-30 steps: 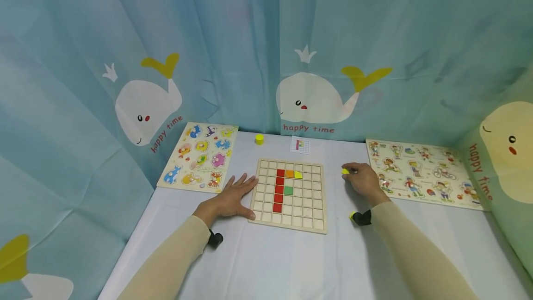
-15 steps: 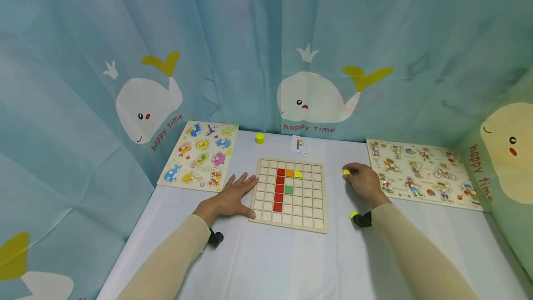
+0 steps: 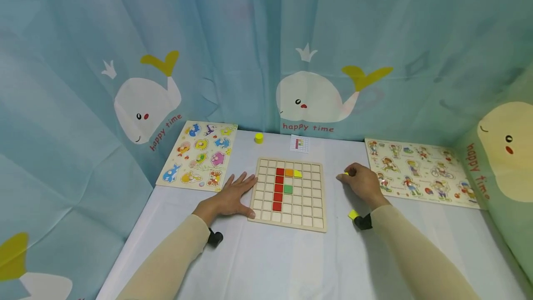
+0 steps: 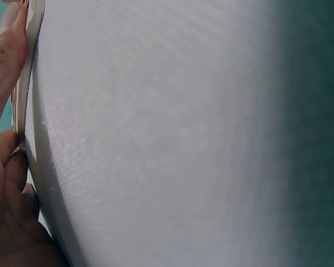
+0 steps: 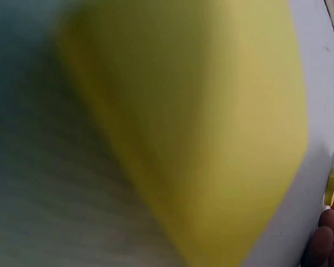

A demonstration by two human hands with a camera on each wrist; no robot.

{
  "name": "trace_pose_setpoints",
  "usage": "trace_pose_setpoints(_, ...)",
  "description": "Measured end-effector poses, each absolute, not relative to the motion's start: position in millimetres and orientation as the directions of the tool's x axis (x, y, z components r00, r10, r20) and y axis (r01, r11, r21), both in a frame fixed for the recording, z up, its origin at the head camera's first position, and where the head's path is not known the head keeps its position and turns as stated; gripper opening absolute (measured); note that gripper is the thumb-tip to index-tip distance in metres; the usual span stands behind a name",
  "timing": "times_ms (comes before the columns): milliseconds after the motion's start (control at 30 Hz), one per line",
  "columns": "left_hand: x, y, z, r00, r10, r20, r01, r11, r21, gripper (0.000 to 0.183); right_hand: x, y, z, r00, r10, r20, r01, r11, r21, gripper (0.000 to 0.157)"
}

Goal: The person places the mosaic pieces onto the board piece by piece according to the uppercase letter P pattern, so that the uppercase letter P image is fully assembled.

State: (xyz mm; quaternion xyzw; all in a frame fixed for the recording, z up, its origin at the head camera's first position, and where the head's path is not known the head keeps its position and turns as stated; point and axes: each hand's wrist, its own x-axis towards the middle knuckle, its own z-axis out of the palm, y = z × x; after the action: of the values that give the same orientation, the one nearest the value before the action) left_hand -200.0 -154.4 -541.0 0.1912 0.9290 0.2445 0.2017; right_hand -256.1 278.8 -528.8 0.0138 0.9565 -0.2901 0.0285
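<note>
My left hand lies spread along the left edge of a wooden grid board, thumb at its lower left corner. In the left wrist view, the thumb lies against the board's side. Several red tiles form a column in the grid, beside an orange tile, a yellow tile in the grid and a green tile. Right of the board, my right hand pinches a small yellow tile close over the table; the fingers mostly cover it in the head view.
Another yellow tile lies near my right wrist, large and blurred in that wrist view. At the back are a yellow cylinder and a printed grid card. Picture puzzle boards stand left and right, before a whale-print curtain.
My right hand's fingers have shifted around the small yellow tile, so less of it shows. The left hand keeps its place on the board.
</note>
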Motion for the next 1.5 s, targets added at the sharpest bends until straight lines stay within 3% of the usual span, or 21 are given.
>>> trace_pose_setpoints(400,-201.1,-155.8,-540.5,-0.843,0.465,-0.272,0.272,0.803,0.531,0.118,-251.5,297.1,-524.7,-0.978,-0.157,-0.138,-0.038,0.782,-0.622,0.041)
trace_pose_setpoints(600,-201.2,-156.2,-540.1,-0.841,0.469,-0.271,0.275,0.801,0.533,0.118,-250.6,294.7,-527.7,-0.989,-0.092,-0.119,0.0,0.794,-0.608,0.026)
trace_pose_setpoints(800,-201.3,-157.2,-539.2,-0.844,0.461,-0.274,0.266,0.804,0.532,0.118,-249.0,285.7,-530.0,-0.99,-0.088,-0.111,0.004,0.767,-0.642,0.039)
trace_pose_setpoints(1100,-202.2,-157.6,-541.1,-0.848,0.453,-0.276,0.264,0.811,0.522,0.118,-247.8,279.9,-533.5,-0.994,-0.062,-0.089,0.009,0.771,-0.637,0.03)
trace_pose_setpoints(1500,-200.0,-155.9,-538.4,-0.841,0.461,-0.283,0.259,0.802,0.538,0.118,-241.0,283.4,-531.1,-0.997,-0.023,-0.07,0.031,0.73,-0.683,0.035)
